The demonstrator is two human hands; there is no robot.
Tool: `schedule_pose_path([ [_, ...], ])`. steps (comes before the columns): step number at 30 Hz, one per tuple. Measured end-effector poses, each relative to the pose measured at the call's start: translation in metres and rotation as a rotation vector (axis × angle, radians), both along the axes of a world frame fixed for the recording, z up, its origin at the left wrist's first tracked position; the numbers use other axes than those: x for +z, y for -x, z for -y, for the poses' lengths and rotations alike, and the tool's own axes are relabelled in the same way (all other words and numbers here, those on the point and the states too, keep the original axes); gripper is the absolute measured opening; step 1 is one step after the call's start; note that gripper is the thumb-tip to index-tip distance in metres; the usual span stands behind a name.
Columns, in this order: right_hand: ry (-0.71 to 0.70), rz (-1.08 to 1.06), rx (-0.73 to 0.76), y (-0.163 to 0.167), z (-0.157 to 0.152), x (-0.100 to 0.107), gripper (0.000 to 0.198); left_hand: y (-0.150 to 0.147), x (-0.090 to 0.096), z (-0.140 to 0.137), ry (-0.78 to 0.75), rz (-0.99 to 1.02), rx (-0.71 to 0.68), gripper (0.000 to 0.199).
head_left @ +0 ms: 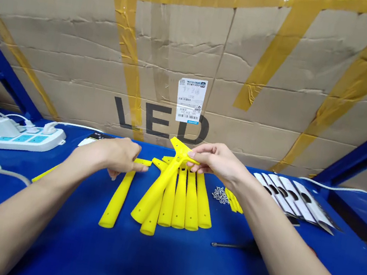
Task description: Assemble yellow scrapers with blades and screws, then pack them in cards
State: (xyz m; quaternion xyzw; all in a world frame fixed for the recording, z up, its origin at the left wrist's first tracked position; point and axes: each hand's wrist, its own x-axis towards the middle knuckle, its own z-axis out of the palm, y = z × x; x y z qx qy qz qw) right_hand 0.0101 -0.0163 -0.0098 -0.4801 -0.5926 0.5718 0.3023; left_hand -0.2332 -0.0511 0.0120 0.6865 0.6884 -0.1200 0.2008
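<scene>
My right hand [215,161] pinches one wing of a yellow plastic tube with a flared winged head [157,190]. That tube slants down to the left, over a row of similar yellow tubes [180,203] lying side by side on the blue table. My left hand [118,154] is curled, thumb and fingers closed around the head of a separate yellow tube [117,201] to the left of the row. Part of that head sticks out past the thumb. The other fingertips of this hand are mostly hidden.
A large taped cardboard box [170,50] stands behind the blue table [161,266]. At left is a white power strip [34,138] with cables. On the right lie small metal nuts [220,194], small yellow pieces [233,201], a screwdriver [230,246] and white-and-black packages [295,200].
</scene>
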Motion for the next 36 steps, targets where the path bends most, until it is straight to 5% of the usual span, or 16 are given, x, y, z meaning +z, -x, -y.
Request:
schedule_pose_path([
  [6,0.036,0.032,0.021,0.001,-0.007,-0.013,0.018,-0.002,-0.023,-0.008,0.159,0.035,0.124,0.029],
  [12,0.010,0.100,0.030,0.005,-0.012,-0.016,0.020,0.012,-0.010,-0.010,0.166,0.047,0.090,0.024],
  [19,-0.241,0.355,0.062,0.009,-0.021,-0.026,0.027,0.010,0.006,-0.006,-0.165,0.153,-0.078,0.026],
  [25,-0.583,0.583,-0.032,0.007,-0.017,-0.034,0.017,-0.006,-0.003,-0.008,-0.211,0.357,-0.090,0.029],
  [32,-0.709,0.609,-0.060,0.001,-0.012,-0.032,0.026,-0.014,-0.004,-0.008,-0.197,0.472,-0.073,0.029],
  [36,-0.725,0.608,-0.103,-0.017,-0.009,-0.019,0.030,-0.019,-0.001,-0.004,-0.340,0.516,-0.185,0.019],
])
